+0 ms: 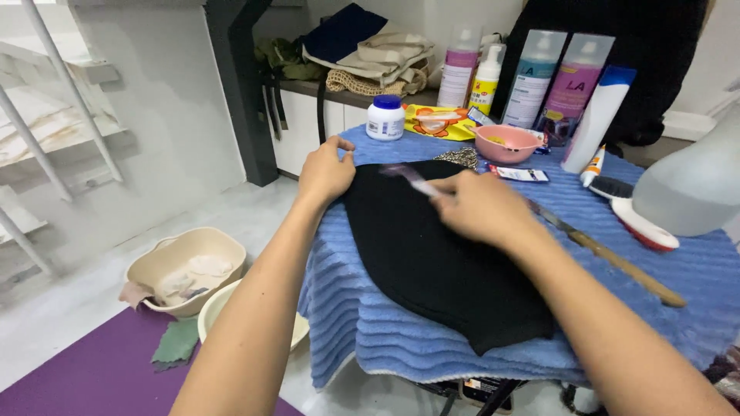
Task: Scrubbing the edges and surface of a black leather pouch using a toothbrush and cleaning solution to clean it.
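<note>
Black fabric (439,254), matte and dense with a rounded outline, lay flat on a ribbed blue towel (370,323) draped over the counter. The left hand (325,173) pressed down with curled fingers on the cloth's upper edge. The right hand (482,208) was closed around a slim, blurred toothbrush-like tool (408,179) over the fabric. Nearby sat a glossy pink bowl (507,143) and a long wooden-handled knife (609,256).

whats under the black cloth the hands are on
The black cloth lies on a ribbed blue towel, which drapes over the edge. Whatever supports the towel is covered; only dark bits show below its hem.
</note>
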